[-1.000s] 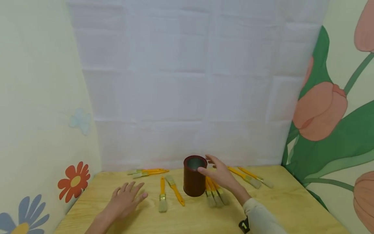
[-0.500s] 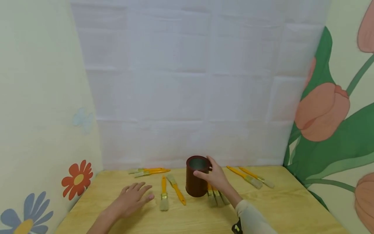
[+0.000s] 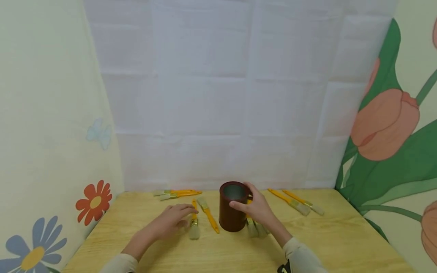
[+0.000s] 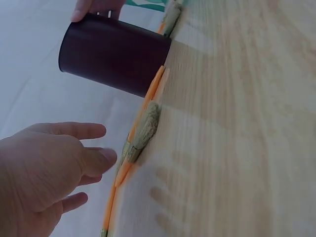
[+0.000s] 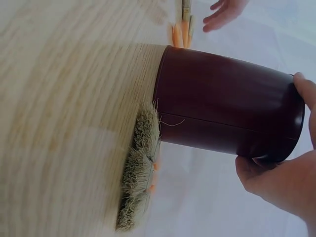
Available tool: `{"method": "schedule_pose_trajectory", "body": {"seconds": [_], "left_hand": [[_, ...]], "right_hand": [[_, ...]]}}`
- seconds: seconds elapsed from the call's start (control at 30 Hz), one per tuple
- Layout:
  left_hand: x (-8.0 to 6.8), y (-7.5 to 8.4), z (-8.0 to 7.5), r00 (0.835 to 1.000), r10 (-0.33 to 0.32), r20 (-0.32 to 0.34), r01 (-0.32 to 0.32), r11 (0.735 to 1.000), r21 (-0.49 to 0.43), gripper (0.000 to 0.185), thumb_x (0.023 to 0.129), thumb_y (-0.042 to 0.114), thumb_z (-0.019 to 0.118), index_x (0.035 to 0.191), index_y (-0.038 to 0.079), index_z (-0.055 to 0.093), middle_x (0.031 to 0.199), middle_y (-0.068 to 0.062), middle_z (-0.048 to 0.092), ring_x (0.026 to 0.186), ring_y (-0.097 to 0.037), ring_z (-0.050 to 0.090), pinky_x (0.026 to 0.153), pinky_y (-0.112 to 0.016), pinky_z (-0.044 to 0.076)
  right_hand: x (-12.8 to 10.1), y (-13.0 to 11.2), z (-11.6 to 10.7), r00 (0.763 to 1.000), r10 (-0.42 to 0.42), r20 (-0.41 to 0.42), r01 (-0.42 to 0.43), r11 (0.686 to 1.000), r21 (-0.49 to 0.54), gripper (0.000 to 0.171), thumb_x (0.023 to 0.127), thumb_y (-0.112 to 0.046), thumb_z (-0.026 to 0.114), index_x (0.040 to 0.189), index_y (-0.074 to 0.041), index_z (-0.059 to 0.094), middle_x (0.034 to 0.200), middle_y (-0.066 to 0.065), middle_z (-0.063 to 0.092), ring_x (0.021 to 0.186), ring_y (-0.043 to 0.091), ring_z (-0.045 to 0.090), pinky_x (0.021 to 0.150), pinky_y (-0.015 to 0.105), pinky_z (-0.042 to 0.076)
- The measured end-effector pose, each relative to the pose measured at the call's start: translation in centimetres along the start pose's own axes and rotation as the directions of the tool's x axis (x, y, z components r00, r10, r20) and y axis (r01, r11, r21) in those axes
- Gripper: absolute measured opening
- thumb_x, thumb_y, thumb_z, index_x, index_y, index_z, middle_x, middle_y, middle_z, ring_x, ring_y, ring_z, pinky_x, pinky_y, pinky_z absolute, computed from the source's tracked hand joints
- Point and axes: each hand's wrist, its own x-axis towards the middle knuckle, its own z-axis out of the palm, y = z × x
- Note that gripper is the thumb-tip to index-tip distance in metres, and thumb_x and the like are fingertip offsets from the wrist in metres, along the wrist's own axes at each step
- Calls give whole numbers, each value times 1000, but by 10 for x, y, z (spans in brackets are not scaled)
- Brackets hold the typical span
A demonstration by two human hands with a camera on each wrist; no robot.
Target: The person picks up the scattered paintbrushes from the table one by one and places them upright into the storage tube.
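A dark red cylindrical pot, open at the top, stands upright on the table. My right hand grips its upper right side, thumb and fingers at the rim; in the right wrist view, they hold the pot near its open end. Over a yellow-handled paintbrush, my left hand hovers with loosely bent fingers. The left wrist view shows these fingers apart from the brush bristles. Another paintbrush lies between hand and pot. Several paintbrushes right of the pot are partly hidden by my right hand.
Two paintbrushes lie at the back left of the wooden table, and two more paintbrushes at the back right. A creased white sheet hangs behind; painted walls flank the table.
My right hand has closed in on the pot's rim and now grips it. My left hand has moved right and forward, over the nearer paintbrush. The view has shifted slightly.
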Motion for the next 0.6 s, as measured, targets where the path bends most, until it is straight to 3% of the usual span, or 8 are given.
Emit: {"method": "schedule_pose_trajectory", "body": {"seconds": [0.27,0.47,0.6], "left_hand": [[23,1,3,997,7,81,-4,1000,-30,39,95,-4,67,128,17,70,135,-5,59,127,-37,50,97,-70,34],[23,-1,6,996,22,87,-21,1000,-9,35,94,-3,68,115,24,75,132,-6,61,124,-39,51,93,-73,34],[20,-6,7,995,55,82,-54,998,-11,33,91,0,73,112,26,76,123,1,64,115,-32,56,91,-70,37]], "right_hand": [[-4,2,-7,1000,4,18,-3,999,-38,95,81,-46,86,156,-11,39,148,14,48,128,34,52,97,53,48],[-2,0,-7,999,-1,40,3,999,-49,96,81,-48,85,156,-10,39,148,14,48,129,34,52,97,55,47],[-2,1,-4,999,-7,50,9,999,-41,97,82,-49,84,156,-9,38,147,16,49,127,35,53,96,55,48]]}}
